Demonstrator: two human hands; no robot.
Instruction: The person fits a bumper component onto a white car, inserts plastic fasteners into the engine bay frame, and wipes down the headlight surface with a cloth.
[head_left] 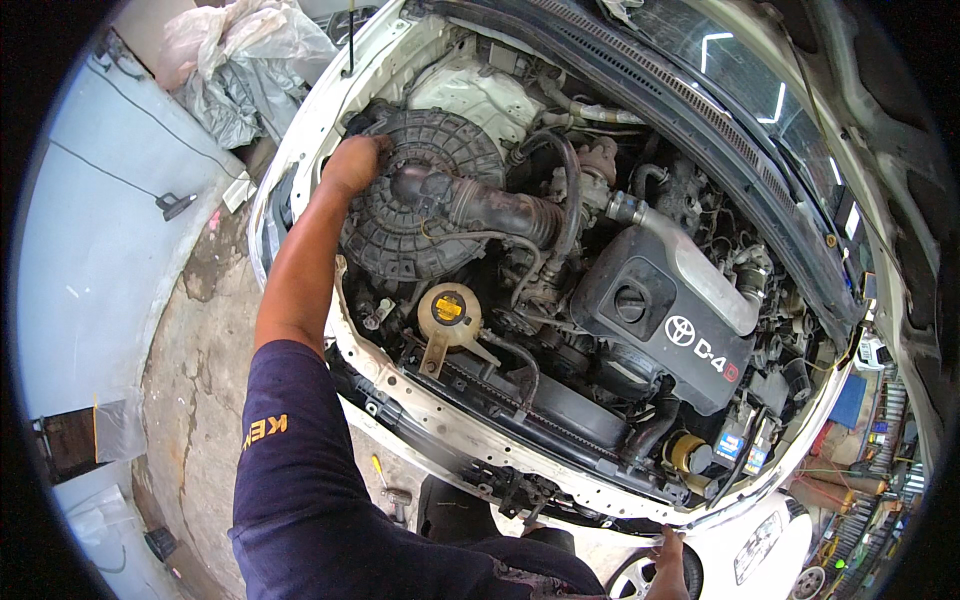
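My left arm stretches across the open engine bay, and my left hand (356, 165) is at the outer edge of a round, ribbed black air filter housing (425, 245). Its fingers are curled down at the rim beside a small dark part, and their tips are hidden, so what they grip does not show. A ribbed black intake hose (510, 215) runs from the housing's middle toward the engine. At the lower right, my right hand (670, 565) is at the car's white front edge (560, 488); its fingers are too small and partly covered to make out.
A coolant tank (447, 318) with a yellow-marked cap stands near the front. The black engine cover (650, 320) lies to the right. A raised bonnet (870, 130) hangs over the right side. A yellow-handled screwdriver (379, 468) lies on the floor. Another white car (765, 545) is close by.
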